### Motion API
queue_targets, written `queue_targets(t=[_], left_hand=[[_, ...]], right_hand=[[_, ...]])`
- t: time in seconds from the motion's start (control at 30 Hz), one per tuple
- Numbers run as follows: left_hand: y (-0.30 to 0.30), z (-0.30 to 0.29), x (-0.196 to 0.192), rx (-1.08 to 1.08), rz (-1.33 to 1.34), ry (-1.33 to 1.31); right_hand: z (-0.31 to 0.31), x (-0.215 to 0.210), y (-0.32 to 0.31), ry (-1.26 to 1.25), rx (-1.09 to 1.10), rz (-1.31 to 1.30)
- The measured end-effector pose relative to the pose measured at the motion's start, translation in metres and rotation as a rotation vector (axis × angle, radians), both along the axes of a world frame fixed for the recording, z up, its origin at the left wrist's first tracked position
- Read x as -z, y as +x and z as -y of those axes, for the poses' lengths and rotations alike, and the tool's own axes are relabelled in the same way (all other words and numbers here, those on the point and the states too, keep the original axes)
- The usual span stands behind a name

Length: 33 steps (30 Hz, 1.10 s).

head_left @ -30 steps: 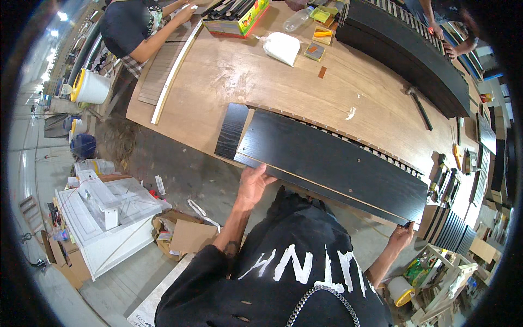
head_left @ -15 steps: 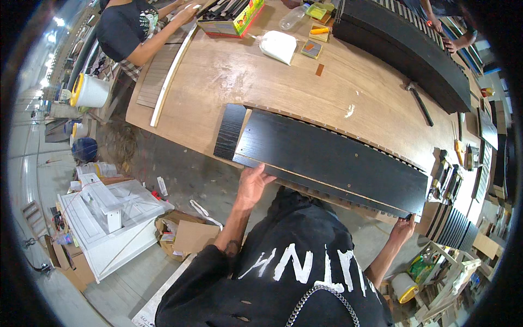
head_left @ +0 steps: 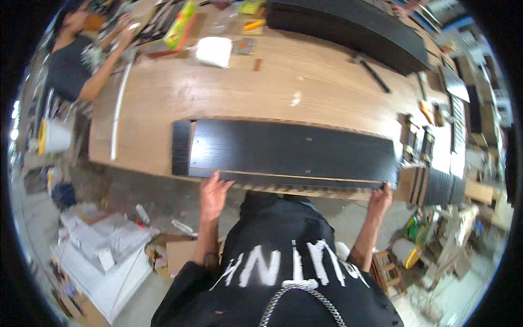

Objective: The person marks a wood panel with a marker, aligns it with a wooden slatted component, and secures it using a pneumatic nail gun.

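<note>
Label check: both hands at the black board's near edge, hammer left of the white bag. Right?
No: the hammer lies right of the white bag, as the head view shows. The left hand and right hand are at the near edge of the black board.

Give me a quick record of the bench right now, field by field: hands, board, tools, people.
Left hand: at the board's near edge, towards its left end
Right hand: at the board's near right corner
Grip: blurred, cannot tell how firm
Black board: long, lying left to right along the near side of the table
Hammer: on the table, beyond the board
White bag: left of the hammer
Co-worker: upper left, dark shirt
</note>
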<state>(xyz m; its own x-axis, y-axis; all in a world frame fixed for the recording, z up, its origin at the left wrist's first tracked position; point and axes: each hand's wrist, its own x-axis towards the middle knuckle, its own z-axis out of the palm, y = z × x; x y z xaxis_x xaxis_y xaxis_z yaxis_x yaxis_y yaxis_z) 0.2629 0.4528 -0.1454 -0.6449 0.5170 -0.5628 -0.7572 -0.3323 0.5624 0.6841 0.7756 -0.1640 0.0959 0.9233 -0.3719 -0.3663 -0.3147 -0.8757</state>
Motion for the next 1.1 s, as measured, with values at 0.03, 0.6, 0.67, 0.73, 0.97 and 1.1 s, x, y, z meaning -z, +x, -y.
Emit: queue_targets(t=[0.03, 0.6, 0.67, 0.73, 0.97, 1.1], left_hand=[[0.001, 0.003, 0.003, 0.024, -0.027, 0.013], [-0.010, 0.026, 0.025, 0.045, -0.093, 0.078], [-0.008, 0.022, 0.022, 0.036, -0.095, 0.078], [-0.008, 0.021, 0.019, 0.049, -0.093, 0.082], [-0.008, 0.020, 0.019, 0.077, -0.097, 0.115], [-0.008, 0.020, 0.021, 0.046, -0.101, 0.080]], right_hand=[[0.001, 0.003, 0.004, -0.010, -0.003, 0.027], [0.010, -0.005, -0.034, -0.022, 0.054, -0.082], [0.008, -0.001, -0.032, -0.027, 0.061, -0.079], [0.007, -0.002, -0.036, -0.022, 0.050, -0.085], [0.000, 0.010, -0.031, -0.016, 0.026, -0.101], [0.000, 0.011, -0.033, -0.019, 0.042, -0.115]])
